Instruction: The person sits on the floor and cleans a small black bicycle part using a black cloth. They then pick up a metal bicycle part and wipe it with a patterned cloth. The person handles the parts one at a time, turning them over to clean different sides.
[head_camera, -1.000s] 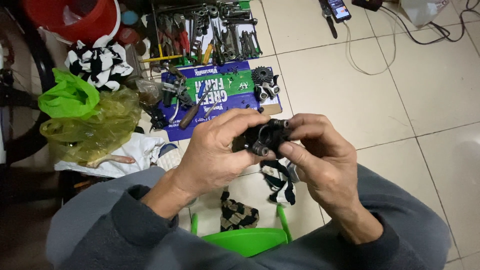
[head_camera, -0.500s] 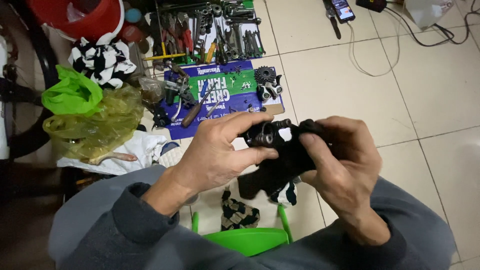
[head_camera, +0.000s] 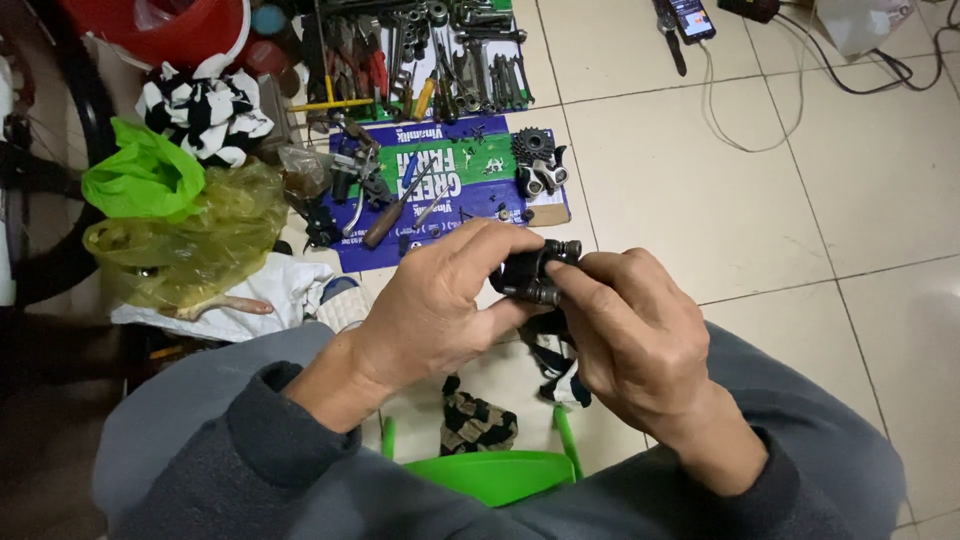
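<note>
Both my hands meet over the tiled floor and hold one small black metal part (head_camera: 535, 272) with a ridged cylindrical end. My left hand (head_camera: 440, 305) wraps it from the left, thumb underneath. My right hand (head_camera: 630, 335) grips it from the right, fingers curled over its top. Most of the part is hidden by my fingers. A black-and-white rag (head_camera: 555, 355) hangs just below the part. Grey sleeves cover both forearms.
A blue and green flattened carton (head_camera: 450, 180) on the floor carries a cog, a screwdriver and small parts. Behind it lie several hand tools (head_camera: 430, 60). Yellow and green plastic bags (head_camera: 180, 235) sit left. A green stool (head_camera: 490, 475) is under me. A phone (head_camera: 690, 18) lies far right.
My hands turned the black part and drew closer together. It stuck out more between them half a second ago; now my fingers cover most of it.
</note>
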